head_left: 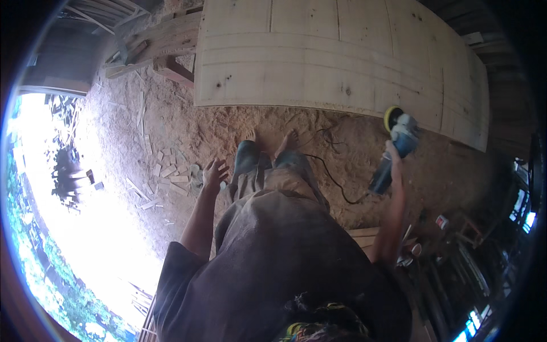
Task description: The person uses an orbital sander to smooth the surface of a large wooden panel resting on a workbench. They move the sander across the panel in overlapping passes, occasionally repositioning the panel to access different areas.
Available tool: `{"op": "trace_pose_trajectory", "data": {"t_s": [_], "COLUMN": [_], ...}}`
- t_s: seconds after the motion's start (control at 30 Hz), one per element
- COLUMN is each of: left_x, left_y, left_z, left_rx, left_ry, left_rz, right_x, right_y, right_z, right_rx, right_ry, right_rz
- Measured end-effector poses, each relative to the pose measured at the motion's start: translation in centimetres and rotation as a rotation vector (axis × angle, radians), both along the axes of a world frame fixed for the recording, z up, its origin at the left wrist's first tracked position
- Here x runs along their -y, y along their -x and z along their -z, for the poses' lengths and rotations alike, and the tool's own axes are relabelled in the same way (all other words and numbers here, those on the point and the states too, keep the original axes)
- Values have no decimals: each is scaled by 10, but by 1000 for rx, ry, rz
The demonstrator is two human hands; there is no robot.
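- At the edge of the panel [319, 68], the grinder [404, 142] is hanging; whether its disc [390, 119] is touching, I cannot tell.
- The right hand [393, 155] is gripping it, fingers clamping around its body.
- The left hand [213, 173] is hanging free, fingers apart.

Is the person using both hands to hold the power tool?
No, only the right hand grips the power tool; the left hand is well away from it.

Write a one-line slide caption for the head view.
Right hand holding a power tool with a yellow disc near the edge of a pale wooden panel; left hand open.
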State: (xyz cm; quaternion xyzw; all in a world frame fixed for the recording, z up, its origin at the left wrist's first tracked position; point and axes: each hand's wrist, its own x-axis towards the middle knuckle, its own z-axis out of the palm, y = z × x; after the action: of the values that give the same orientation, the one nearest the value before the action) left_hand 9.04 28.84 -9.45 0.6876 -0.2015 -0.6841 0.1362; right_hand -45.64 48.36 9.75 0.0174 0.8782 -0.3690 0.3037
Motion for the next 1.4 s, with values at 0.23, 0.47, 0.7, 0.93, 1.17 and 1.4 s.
{"op": "trace_pose_trajectory", "data": {"t_s": [0.23, 0.47, 0.7, 0.93, 1.17, 1.4], "left_x": [32, 46, 10, 34, 79, 61], "left_y": [-15, -74, -136, -110, -26, 52], "left_z": [7, 14, 47, 65, 42, 4], "left_rx": [-23, -93, 25, -13, -25, -139], "left_ry": [17, 54, -131, -115, 38, 100], "left_rz": [-11, -91, -124, -56, 85, 66], "right_x": [155, 246, 196, 124, 42, -46], "right_y": [-176, -290, -230, -142, -39, 64], "right_z": [-17, 12, 7, -2, -23, -10], "right_rx": [-127, -225, -272, -522, -320, -124], "right_ry": [378, 213, 184, 113, -199, -148], "right_rz": [-757, -1034, -843, -710, -438, -151]}}
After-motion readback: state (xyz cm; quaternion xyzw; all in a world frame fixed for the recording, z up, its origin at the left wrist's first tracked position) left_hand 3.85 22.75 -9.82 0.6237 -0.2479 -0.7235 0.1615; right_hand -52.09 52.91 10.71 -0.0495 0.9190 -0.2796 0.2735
